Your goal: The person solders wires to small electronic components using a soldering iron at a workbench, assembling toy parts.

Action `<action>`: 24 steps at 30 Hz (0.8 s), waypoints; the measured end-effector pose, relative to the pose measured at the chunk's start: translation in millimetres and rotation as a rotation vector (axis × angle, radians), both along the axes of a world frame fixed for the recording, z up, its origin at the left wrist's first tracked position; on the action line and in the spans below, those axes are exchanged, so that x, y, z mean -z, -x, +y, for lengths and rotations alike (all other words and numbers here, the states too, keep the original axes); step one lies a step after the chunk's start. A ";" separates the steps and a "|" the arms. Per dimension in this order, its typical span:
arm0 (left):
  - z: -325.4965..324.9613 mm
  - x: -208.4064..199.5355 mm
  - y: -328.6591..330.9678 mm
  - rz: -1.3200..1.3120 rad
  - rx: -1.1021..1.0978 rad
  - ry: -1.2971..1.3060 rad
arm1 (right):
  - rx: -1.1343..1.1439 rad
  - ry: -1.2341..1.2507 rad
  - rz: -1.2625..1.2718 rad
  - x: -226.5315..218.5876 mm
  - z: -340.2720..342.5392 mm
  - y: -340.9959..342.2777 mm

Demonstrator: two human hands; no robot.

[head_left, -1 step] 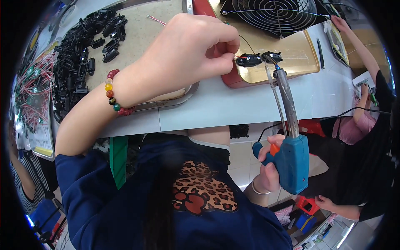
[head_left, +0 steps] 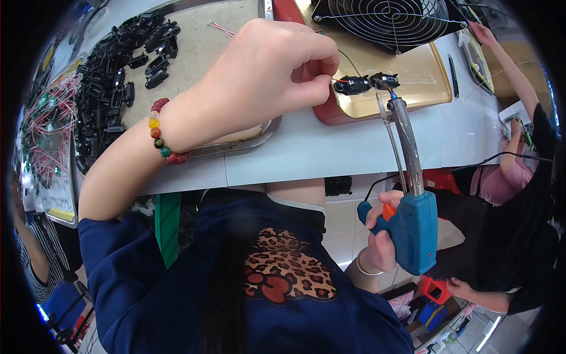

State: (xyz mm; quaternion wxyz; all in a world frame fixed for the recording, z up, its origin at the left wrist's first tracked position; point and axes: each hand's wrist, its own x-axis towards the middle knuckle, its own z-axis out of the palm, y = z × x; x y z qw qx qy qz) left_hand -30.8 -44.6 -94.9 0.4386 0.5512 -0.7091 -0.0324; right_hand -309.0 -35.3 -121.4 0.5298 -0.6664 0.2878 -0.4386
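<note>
My left hand (head_left: pixel 295 68) is closed in a pinch on a thin red wire (head_left: pixel 340 80), which runs to a small black plastic part (head_left: pixel 352 85). A second black part (head_left: pixel 386 80) sits beside it, both on the gold lid of a box (head_left: pixel 413 97). In my right hand (head_left: pixel 382 236) is a blue soldering gun (head_left: pixel 416 233) with an orange trigger. Its metal barrel points up and away from me, and the tip reaches the gap where the two black parts meet. Whether the tip touches metal there is too small to tell.
A fan with a wire guard (head_left: pixel 389 23) stands behind the black parts. On the left, a metal tray (head_left: pixel 274 127) holds many black parts (head_left: pixel 106 88); beyond it lie red and white wires (head_left: pixel 50 130). A black pen (head_left: pixel 453 75) is at right, near a co-worker's arm (head_left: pixel 510 62).
</note>
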 end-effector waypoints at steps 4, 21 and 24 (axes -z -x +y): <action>0.3 0.1 -0.3 0.011 -0.006 -0.011 | -0.009 0.004 -0.022 0.8 -0.8 0.4; -9.2 -35.6 -20.3 -0.334 -0.029 -0.160 | 0.033 0.000 -0.115 6.8 -4.2 12.7; 0.4 -73.4 -18.6 -0.292 -0.038 -0.076 | 0.071 -0.010 -0.089 9.0 -2.9 15.3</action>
